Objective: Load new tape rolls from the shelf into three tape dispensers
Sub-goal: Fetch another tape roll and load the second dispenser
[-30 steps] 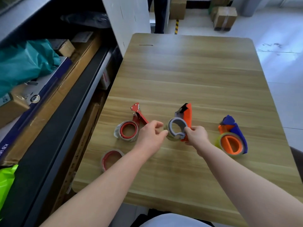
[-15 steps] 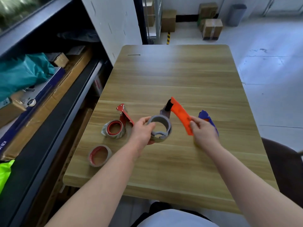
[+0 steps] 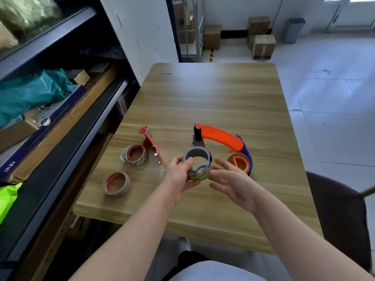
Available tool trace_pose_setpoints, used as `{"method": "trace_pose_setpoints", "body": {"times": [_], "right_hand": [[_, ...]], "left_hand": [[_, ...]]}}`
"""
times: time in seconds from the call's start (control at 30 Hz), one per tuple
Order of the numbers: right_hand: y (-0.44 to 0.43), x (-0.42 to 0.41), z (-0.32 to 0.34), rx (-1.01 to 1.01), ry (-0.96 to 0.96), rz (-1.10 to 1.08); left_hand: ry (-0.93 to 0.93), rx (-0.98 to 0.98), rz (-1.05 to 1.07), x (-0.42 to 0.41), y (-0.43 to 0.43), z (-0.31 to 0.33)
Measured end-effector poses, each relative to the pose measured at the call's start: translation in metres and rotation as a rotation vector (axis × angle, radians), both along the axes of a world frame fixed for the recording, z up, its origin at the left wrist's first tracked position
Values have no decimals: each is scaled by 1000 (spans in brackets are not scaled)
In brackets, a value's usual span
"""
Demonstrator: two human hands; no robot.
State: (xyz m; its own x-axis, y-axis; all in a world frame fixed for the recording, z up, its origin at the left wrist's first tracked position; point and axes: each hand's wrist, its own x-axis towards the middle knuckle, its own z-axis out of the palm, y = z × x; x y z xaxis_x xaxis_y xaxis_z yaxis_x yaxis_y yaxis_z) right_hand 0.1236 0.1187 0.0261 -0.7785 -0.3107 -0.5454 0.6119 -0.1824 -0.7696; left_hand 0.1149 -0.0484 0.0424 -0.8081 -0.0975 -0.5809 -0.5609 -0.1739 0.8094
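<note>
1. Tape roll (image 3: 199,175) seated on the grey hub of the orange-handled dispenser (image 3: 219,136), raised just over the near middle of the tabletop (image 3: 213,94).
2. Gripped by the left hand (image 3: 180,177), thumb hooked inside the hub and fingers curled beneath the roll. Probably held this way to steady the dispenser during seating.
3. Right hand (image 3: 233,183) just beside the roll, fingers straight and spread, holding nothing. Cannot tell whether touching the roll. Likely poised to turn it or hunt for the tape end.
4. Just beyond that hand, toward the right edge: blue dispenser (image 3: 249,159) lying flat, with a yellowish roll on an orange core already in it.
5. Toward the left edge: red metal dispenser (image 3: 151,144) lying flat, carrying a roll with a red core.
6. Close to the near left corner: loose brown tape roll (image 3: 116,182) in no dispenser. Spare or spent, cannot tell.
7. Past the left edge: shelf (image 3: 67,145) holding long cardboard boxes (image 3: 97,86) and a teal bag (image 3: 30,94). No tape rolls made out there.
8. All three dispensers carrying a roll, so judged near the end of loading.
</note>
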Motion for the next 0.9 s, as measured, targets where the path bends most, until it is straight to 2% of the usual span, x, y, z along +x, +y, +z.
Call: {"method": "trace_pose_setpoints", "body": {"times": [0.07, 0.23, 0.37, 0.5, 0.57, 0.67, 0.8, 0.9], "right_hand": [[4, 2, 4, -110, 61, 17], [11, 10, 5, -80, 184, 78], [9, 15, 3, 137, 315, 65], [5, 18, 12, 364, 523, 101], [4, 17, 11, 408, 588, 99], [7, 16, 9, 345, 512, 59], [9, 13, 17, -137, 146, -106], [4, 8, 11, -316, -40, -340]], "left_hand": [[-4, 12, -56, 8, 6, 0], [-2, -30, -115, 17, 13, 4], [31, -91, -91, 17, 17, 8], [46, -141, -34, 14, 26, 8], [44, -132, 6, 13, 30, 8], [47, -131, 45, 12, 32, 7], [62, -170, 41, 13, 29, 9], [63, -162, 29, 10, 28, 12]]}}
